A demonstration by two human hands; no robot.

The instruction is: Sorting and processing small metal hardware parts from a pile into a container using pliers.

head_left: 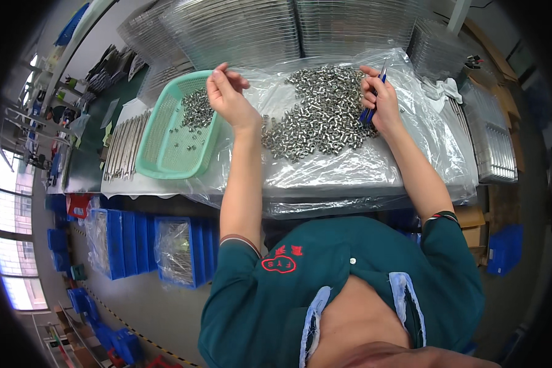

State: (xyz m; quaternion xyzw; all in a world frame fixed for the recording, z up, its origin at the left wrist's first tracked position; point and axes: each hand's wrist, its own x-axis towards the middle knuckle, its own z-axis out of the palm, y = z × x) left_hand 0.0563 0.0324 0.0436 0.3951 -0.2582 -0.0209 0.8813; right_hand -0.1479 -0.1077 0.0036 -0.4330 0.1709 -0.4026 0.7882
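Observation:
My left hand (230, 98) is raised over the right rim of a mint-green plastic basket (146, 153). Its thumb and fingers are curled together, and whatever may be between them is too small to make out. Inside the basket lies a heap of small shiny metal rings (197, 110), with some scattered singly. My right hand (380, 101) is closed around a blue-handled hand tool (366, 115) with a slim pointed metal tip upward. Beside that hand, a big pile of short metal sleeves (325, 116) spreads over clear plastic sheeting (288, 175) on the table.
Tall stacks of clear plastic trays (239, 37) line the table's back. Metal rods (126, 147) lie left of the basket. A white cloth (438, 91) and more trays (494, 144) are at the right. Blue bins (129, 242) stand below the table's front left.

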